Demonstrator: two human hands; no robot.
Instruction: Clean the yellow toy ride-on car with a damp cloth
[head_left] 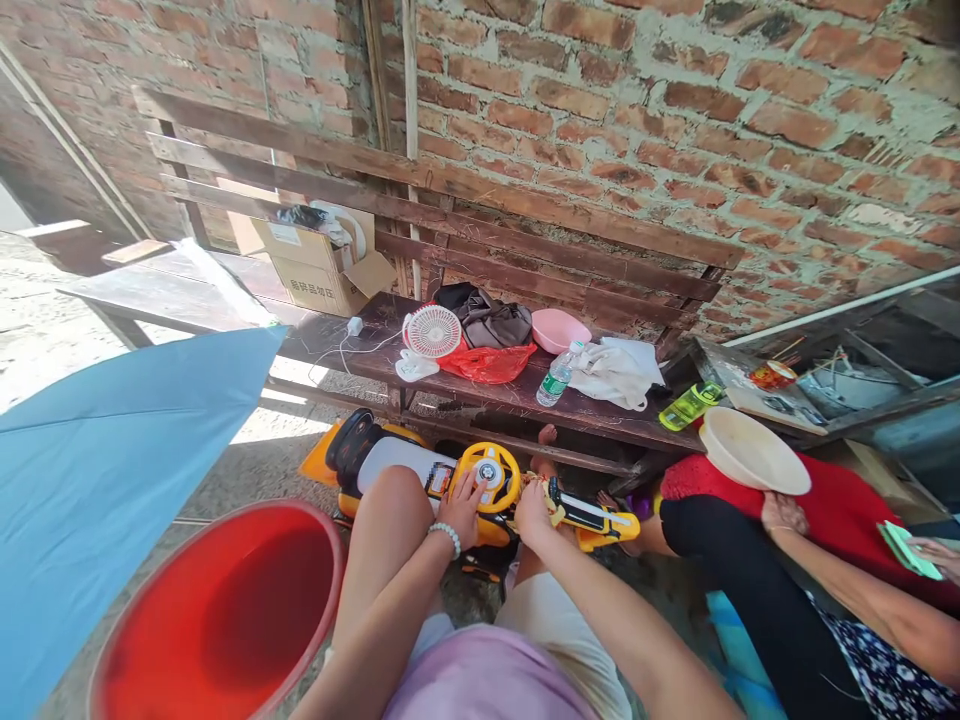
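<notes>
A yellow and black ride-on toy excavator (397,460) stands across my knees' front, below the bench. My left hand (461,505), with a beaded bracelet at the wrist, rests on the left side of its yellow steering wheel (510,468), fingers stretched out over the rim towards the hub. Just right of the wheel my right hand (532,515) is closed. A pale yellow, crumpled bit shows by its fingers, too small to name. Beyond it the toy's yellow and black digging arm (592,515) points right.
A wooden bench (487,390) holds a cardboard box (315,270), a white fan (433,331), a red plastic bag (487,362) and a water bottle (559,375). A red tub (225,600) and blue umbrella (135,480) stand left. At right, another person's hand (784,512) touches a cream basin (754,450).
</notes>
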